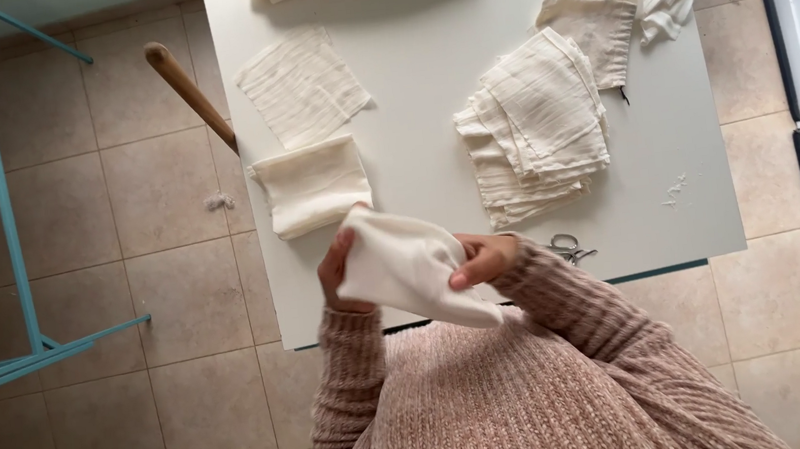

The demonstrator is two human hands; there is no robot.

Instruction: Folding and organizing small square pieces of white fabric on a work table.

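Here we work from left to right along the near edge of the white bench (pixel 424 73). Our left hand (pixel 338 273) grips the left edge of a cream cloth piece (pixel 404 266), thumb on top, and our right hand (pixel 485 257) pinches its right side; the cloth hangs in the air just above the near edge of the bench. To fold it well, we would judge it best to keep both grips even, draw the fabric taut and match the edges before laying it flat. Farther left lies a folded cloth (pixel 313 186); to the right sits a stack of cloth squares (pixel 533 126), with scissors (pixel 569 248) near our right wrist.
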